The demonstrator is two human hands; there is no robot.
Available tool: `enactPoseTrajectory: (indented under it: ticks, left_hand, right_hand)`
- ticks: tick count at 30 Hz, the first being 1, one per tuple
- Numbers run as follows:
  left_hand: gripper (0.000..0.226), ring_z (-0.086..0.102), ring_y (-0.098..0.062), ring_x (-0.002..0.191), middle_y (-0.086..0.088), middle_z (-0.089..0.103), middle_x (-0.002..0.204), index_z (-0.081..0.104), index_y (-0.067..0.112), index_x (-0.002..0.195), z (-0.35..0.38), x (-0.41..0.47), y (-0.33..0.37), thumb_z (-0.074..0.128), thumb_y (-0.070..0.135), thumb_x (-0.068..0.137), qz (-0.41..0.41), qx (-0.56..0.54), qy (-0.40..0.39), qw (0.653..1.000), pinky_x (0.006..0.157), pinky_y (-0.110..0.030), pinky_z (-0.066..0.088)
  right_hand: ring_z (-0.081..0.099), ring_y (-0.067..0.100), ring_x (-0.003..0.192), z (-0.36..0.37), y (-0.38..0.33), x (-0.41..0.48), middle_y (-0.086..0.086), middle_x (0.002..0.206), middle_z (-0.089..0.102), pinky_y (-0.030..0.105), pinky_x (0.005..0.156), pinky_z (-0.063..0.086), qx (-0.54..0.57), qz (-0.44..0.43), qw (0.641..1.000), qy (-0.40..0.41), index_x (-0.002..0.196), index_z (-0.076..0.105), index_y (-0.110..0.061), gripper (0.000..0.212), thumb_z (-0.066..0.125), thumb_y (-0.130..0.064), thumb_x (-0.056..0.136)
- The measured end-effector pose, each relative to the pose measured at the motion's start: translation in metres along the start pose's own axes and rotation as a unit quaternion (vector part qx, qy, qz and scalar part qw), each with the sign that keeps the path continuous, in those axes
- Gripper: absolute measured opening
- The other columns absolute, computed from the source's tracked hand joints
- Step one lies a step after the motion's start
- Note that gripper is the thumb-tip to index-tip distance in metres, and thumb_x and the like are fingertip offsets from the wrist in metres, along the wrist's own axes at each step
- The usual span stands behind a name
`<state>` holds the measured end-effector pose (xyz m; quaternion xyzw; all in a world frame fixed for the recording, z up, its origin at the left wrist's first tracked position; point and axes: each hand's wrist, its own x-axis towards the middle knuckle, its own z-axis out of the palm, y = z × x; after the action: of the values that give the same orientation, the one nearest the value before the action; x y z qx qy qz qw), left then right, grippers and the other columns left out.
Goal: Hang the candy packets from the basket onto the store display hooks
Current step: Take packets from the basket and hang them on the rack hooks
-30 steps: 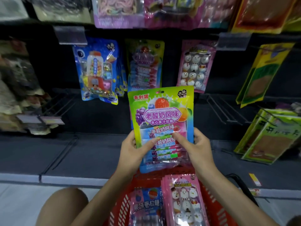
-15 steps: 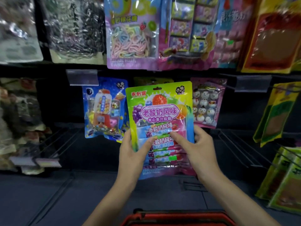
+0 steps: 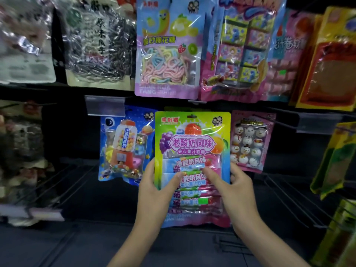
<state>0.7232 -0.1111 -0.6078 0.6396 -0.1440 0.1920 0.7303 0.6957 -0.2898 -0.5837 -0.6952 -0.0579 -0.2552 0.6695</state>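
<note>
A green and pink fruit candy packet stands upright in front of the lower hook row. My left hand grips its lower left edge, thumb on the front. At the lower right edge my right hand holds it the same way. The hang hole at the packet's top sits level with the tops of the hanging packets. A yellow-green packet behind it is almost fully hidden, and so is the hook. The basket is out of view.
A blue gumball-machine packet hangs left of the held one, a pink snowman candy packet right of it. The upper row carries a rope-candy packet and others. Bare wire hooks jut out lower right, yellow packets beyond.
Both hands raised the packet from above the red basket up to the lower hook row. The view tilted up, so the basket dropped out of sight.
</note>
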Motion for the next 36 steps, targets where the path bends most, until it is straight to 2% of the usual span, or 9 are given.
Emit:
enactPoseTrajectory:
  ticks: [2,5,14,19,21,24,27,30,36]
  left_hand:
    - [0.077,0.050,-0.006,0.141,0.020,0.053,0.151,0.046,0.040,0.152,0.000,0.002,0.000,0.083,0.045,0.084,-0.001,0.040,0.018,0.999,0.116,-0.042,0.044]
    - [0.087,0.034,0.000,0.149,0.026,0.038,0.160,0.037,0.044,0.157,0.003,0.008,0.000,0.083,0.048,0.083,0.009,0.081,0.036,0.996,0.121,-0.037,0.035]
    - [0.086,0.028,-0.010,0.155,0.027,0.033,0.159,0.027,0.051,0.159,0.021,0.045,-0.016,0.077,0.046,0.089,0.012,0.150,0.057,0.987,0.120,-0.048,0.035]
    - [0.088,0.043,-0.016,0.145,0.008,0.039,0.163,0.021,0.038,0.164,0.037,0.074,-0.033,0.075,0.041,0.094,-0.003,0.202,0.078,0.976,0.099,-0.027,0.038]
    - [0.086,0.046,-0.018,0.142,0.005,0.041,0.161,0.023,0.034,0.164,0.043,0.084,-0.039,0.074,0.038,0.096,-0.006,0.216,0.085,0.973,0.097,-0.026,0.036]
    - [0.080,0.050,-0.020,0.136,0.002,0.046,0.156,0.028,0.030,0.163,0.047,0.094,-0.047,0.073,0.030,0.097,-0.005,0.230,0.095,0.969,0.093,-0.027,0.038]
    - [0.080,0.054,-0.024,0.132,-0.004,0.047,0.155,0.027,0.031,0.163,0.049,0.104,-0.054,0.073,0.028,0.098,-0.008,0.244,0.103,0.964,0.095,-0.031,0.043]
    - [0.082,0.056,-0.028,0.130,-0.007,0.048,0.154,0.027,0.035,0.163,0.051,0.113,-0.061,0.075,0.027,0.097,-0.014,0.231,0.112,0.966,0.099,-0.039,0.048]
    - [0.082,0.050,-0.027,0.139,-0.003,0.048,0.156,0.026,0.036,0.162,0.053,0.117,-0.077,0.074,0.029,0.096,-0.011,0.234,0.131,0.963,0.110,-0.050,0.047]
  right_hand:
    - [0.077,0.017,0.093,0.002,0.004,0.002,0.000,0.097,0.080,0.033,0.082,0.063,-0.005,0.013,1.000,0.004,0.103,0.075,-0.019,0.020,0.082,-0.029,0.087]
    - [0.077,0.025,0.094,0.006,0.010,0.010,0.004,0.097,0.079,0.048,0.091,0.061,-0.008,0.034,0.999,0.015,0.100,0.075,-0.019,0.025,0.083,-0.037,0.085]
    - [0.062,0.027,0.074,0.015,0.033,0.060,0.022,0.090,0.065,0.035,0.074,0.050,-0.035,0.028,0.998,0.051,0.093,0.063,-0.005,0.040,0.084,-0.039,0.086]
    - [0.064,0.036,0.082,0.021,0.055,0.099,0.016,0.089,0.067,0.036,0.072,0.048,-0.064,0.032,0.995,0.073,0.096,0.062,-0.007,0.041,0.083,-0.040,0.087]
    - [0.062,0.032,0.079,0.023,0.060,0.111,0.011,0.084,0.065,0.033,0.069,0.048,-0.071,0.039,0.994,0.078,0.093,0.062,-0.009,0.036,0.082,-0.038,0.088]
    - [0.068,0.029,0.089,0.026,0.067,0.125,0.013,0.095,0.070,0.033,0.072,0.051,-0.082,0.050,0.992,0.087,0.097,0.066,-0.011,0.031,0.081,-0.037,0.090]
    - [0.068,0.020,0.085,0.029,0.073,0.135,0.003,0.093,0.071,0.028,0.069,0.049,-0.096,0.057,0.989,0.094,0.098,0.066,-0.016,0.029,0.082,-0.038,0.088]
    - [0.069,0.019,0.086,0.033,0.078,0.142,0.000,0.092,0.072,0.032,0.075,0.053,-0.102,0.056,0.988,0.105,0.099,0.067,-0.018,0.029,0.084,-0.037,0.087]
    - [0.067,0.016,0.082,0.035,0.083,0.143,-0.002,0.090,0.070,0.031,0.072,0.054,-0.135,0.024,0.984,0.115,0.099,0.064,-0.018,0.028,0.082,-0.038,0.088]
